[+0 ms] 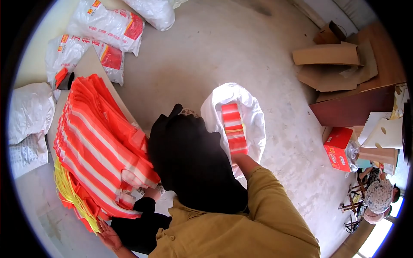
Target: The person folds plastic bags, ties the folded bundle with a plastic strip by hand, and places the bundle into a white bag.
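Note:
My right arm reaches into an open white sack [254,112]. My right hand [235,158] is at the near end of a red-and-white striped bundle [232,124] inside it, a thin yellow band round its middle; my fingers are hidden. At the left lies a thick stack of red-and-white striped bags [94,146], with yellow strings [71,191] along its near edge. Beside that edge is my left hand [109,236], palm showing and fingers stretched towards the strings. Black trousers cover my legs [189,159] between stack and sack.
Full white printed sacks [107,26] lie at the upper left. At the right are an open cardboard box [327,56], a brown wooden desk [357,103] and a red carton [337,148]. Farther off at the lower right, a person [379,195] sits near stools.

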